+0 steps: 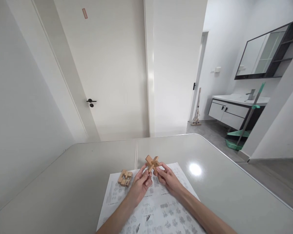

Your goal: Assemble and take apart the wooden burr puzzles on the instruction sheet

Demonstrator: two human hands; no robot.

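Pale grey tabletop (217, 182), glossy, with a seam running across it and one bright reflection at right; a person works at it, and I note the following from where I stand.

Item: cross-shaped wooden assembly (152, 163), several light-brown bars crossing, held up in front of the person near the far edge of the paper.
Left hand (140, 183): thumb and fingers pinching the assembly's near left side.
Right hand (169, 178): thumb and fingertips gripping its right side.
Second wooden block cluster (125, 177): squarish, dark marking on its near face, lying on the paper just beside the left hand, untouched.
Printed paper (158, 200): white, rows of small grey diagrams, flat beneath both forearms.

Beyond the table: white door (117, 65) with black handle (90, 101). Farther right: mop (197, 110), upright by the doorway; white vanity cabinet (229, 112) with a tap (251, 94) on top; dark-framed mirror (261, 53) above; green dustpan (231, 144) on the floor.
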